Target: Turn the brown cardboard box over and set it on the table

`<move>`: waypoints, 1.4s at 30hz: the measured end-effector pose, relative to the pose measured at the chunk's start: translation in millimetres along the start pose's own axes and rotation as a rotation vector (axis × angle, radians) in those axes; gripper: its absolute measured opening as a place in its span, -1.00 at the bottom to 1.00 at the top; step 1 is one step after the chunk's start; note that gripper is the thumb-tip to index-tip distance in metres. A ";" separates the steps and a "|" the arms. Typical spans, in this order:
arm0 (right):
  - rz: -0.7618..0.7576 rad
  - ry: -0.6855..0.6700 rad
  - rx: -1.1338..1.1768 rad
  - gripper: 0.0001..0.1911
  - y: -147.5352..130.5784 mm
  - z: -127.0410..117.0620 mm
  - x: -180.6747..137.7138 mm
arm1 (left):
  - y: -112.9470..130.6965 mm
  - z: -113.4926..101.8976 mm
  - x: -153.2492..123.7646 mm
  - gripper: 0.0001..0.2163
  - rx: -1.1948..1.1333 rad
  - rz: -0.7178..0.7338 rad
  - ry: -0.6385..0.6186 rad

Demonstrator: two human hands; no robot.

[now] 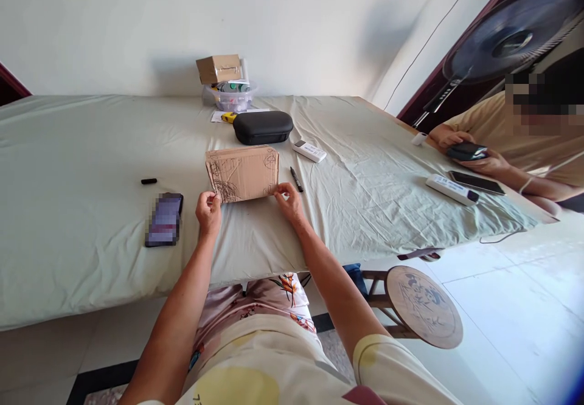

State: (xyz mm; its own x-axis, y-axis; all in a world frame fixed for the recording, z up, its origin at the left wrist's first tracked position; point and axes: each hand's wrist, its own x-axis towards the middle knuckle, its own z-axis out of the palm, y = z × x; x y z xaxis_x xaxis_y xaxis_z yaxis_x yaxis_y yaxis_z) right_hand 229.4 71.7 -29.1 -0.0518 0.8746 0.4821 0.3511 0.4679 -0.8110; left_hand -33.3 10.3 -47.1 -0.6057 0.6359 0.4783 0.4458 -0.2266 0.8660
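Note:
A brown piece of cardboard (243, 173) with pen drawings lies flat on the cloth-covered table (91, 149). My left hand (208, 210) pinches its near left corner with curled fingers. My right hand (288, 199) grips the near right corner, fingers closed on the edge. A black marker pen (296, 179) lies just right of the cardboard. A small black pen cap (148, 181) sits further left.
A phone (164, 219) lies left of my hands. Behind the cardboard are a black zip case (263, 127), a white remote (309, 151), a plastic tub (230, 97) and a small box (219, 68). Another person (515, 143) sits right holding a phone. A wooden stool (422, 304) stands below.

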 end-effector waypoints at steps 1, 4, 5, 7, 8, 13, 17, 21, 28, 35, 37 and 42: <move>-0.021 0.035 0.023 -0.77 -1.8 -0.5 -0.6 | 2.4 -1.1 -0.3 -0.80 -0.017 0.039 0.009; -0.037 0.160 0.119 -0.68 -6.3 -2.1 -2.7 | 10.8 -5.1 -1.4 -0.71 -0.064 0.163 0.024; -0.035 0.191 0.150 -0.65 -7.1 -2.4 -3.1 | 13.4 -6.2 -2.0 -0.69 -0.075 0.192 0.016; -0.035 0.216 0.189 -0.62 -7.1 -2.4 -3.5 | 17.3 -7.3 -3.3 -0.64 -0.094 0.218 -0.018; -0.038 0.214 0.195 -0.62 -6.5 -2.1 -3.5 | 18.5 -7.3 -4.1 -0.62 -0.105 0.220 -0.038; -0.070 0.183 0.213 -0.60 0.1 0.8 -2.1 | 18.2 -3.7 -5.7 -0.60 -0.153 0.215 -0.062; -0.081 0.219 0.246 -0.63 4.7 4.5 0.8 | 16.3 -1.5 -3.2 -0.63 -0.113 0.186 -0.051; -0.048 0.199 0.210 -0.64 -0.6 4.6 0.1 | 18.5 -2.8 -3.3 -0.68 -0.033 0.121 -0.068; 0.062 0.125 0.146 -0.53 -9.9 -0.1 -2.1 | 14.5 -3.9 -6.6 -0.77 0.026 0.056 -0.082; 0.170 -0.078 -0.030 -0.42 -14.0 -4.3 -1.7 | 7.7 -0.1 -5.7 -0.64 0.151 0.035 -0.085; 0.181 -0.090 -0.062 -0.41 -15.7 -4.6 -1.3 | 6.8 0.2 -5.3 -0.58 0.195 0.049 -0.108; 0.206 -0.099 -0.109 -0.44 -14.5 -4.0 -0.3 | 3.6 -0.3 -4.7 -0.58 0.239 0.072 -0.104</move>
State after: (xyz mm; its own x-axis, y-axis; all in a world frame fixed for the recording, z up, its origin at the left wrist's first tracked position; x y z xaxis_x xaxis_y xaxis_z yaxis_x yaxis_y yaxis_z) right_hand 228.1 64.2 -16.2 -0.0585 0.9608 0.2711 0.4620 0.2668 -0.8458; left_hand -29.1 6.2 -46.2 -0.5016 0.6997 0.5088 0.6354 -0.1011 0.7655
